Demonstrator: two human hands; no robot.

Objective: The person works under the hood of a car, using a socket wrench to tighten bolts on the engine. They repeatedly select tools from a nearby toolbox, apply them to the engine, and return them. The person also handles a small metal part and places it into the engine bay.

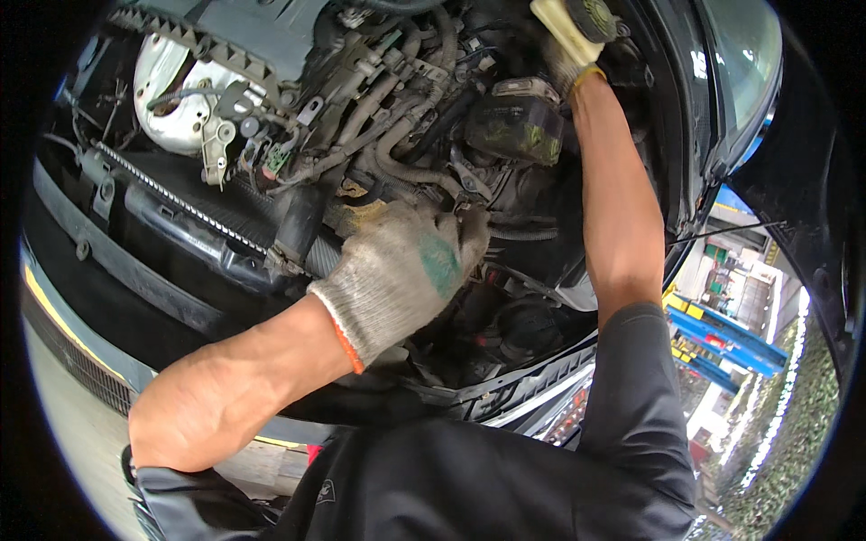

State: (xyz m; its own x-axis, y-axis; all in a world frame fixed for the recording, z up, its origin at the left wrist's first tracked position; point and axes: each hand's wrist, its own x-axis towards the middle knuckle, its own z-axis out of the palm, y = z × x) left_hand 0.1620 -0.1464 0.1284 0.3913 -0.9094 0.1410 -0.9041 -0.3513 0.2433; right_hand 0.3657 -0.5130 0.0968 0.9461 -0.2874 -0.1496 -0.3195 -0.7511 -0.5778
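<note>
My left hand [401, 270], in a grey knit glove with a green patch and an orange cuff edge, reaches into the engine bay. Its fingers are curled closed around a small part beside a metal bracket [471, 180], among dark hoses; what they grip is hidden. My right hand [564, 70], also gloved, reaches to the far side of the bay, beside a yellowish fluid reservoir [566, 32] with a black round cap [593, 18]. The reservoir and shadow hide its fingers. A dark box-shaped part [516, 124] sits between my two hands.
Hoses [392, 153] and wiring fill the bay's middle. A silver round housing [171, 95] stands far left, and the radiator's edge [189, 198] runs along the left. The windshield [744, 63] is at right. A blue lift [726, 338] shows beyond the car.
</note>
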